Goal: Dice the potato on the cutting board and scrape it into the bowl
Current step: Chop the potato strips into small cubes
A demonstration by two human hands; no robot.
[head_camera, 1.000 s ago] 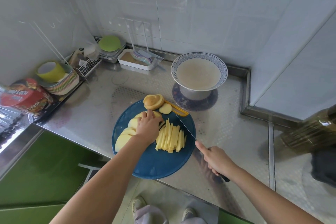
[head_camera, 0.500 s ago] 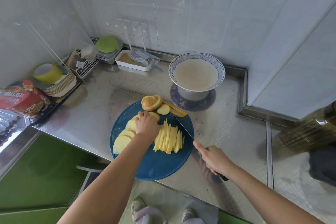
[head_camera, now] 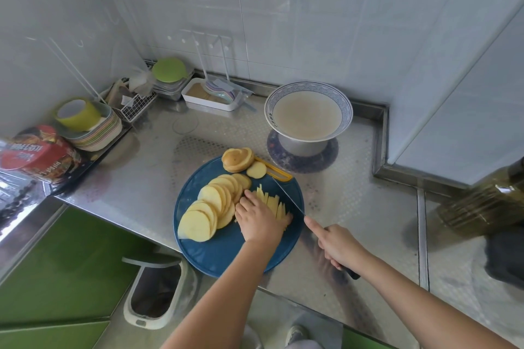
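Nearest the viewer, the right hand [head_camera: 337,246] is gripping the dark handle of a knife [head_camera: 289,195], forefinger lying along the spine, the blade lying along the right flank of the potato sticks [head_camera: 273,202]. Just beside it, the left hand [head_camera: 259,221] is lying palm-down and spread over the near end of those sticks, bunching them; it is closed on nothing. All of this is resting on the round blue cutting board [head_camera: 224,252], which is overhanging the near edge of the steel tabletop [head_camera: 136,178]. To the left of the sticks, a fan of uncut potato slices [head_camera: 211,210] is overlapping in a row; at the board's far rim an end piece [head_camera: 237,159] and a small slice are sitting beside a yellow peeler [head_camera: 279,171].

Judged from this layout, the sticks are being squared up for crosswise cuts into dice. The step would go well with the bundle aligned, the left fingertips curled back from the edge, and even spacing between cuts.

Farthest, well apart from the board, the bowl [head_camera: 309,113] is standing on a mat, already holding a pale liquid.
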